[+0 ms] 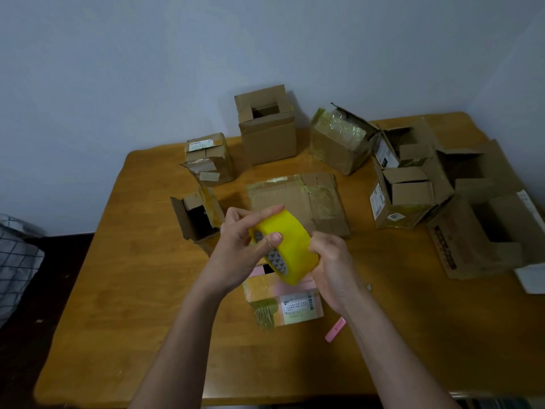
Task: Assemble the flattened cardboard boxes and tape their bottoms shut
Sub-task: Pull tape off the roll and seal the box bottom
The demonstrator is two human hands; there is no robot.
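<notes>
Several cardboard boxes (267, 125) stand along the far and right sides of a wooden table (124, 290), which is set against a plain pale wall (147, 54). One flattened box (298, 199) lies at the centre of the frame. A small box with pink sides and a white label (283, 302) sits just below the hands. A checked cloth (14, 261) shows at the left edge. Both hands are raised at mid-frame over the table: the left hand (236, 249) grips a roll of yellow tape (283, 246), thumb pressed against its side, and the right hand (333, 267), fingers curled, holds the roll's lower right edge. A pink strip (334, 329) lies on the table by the right wrist.
</notes>
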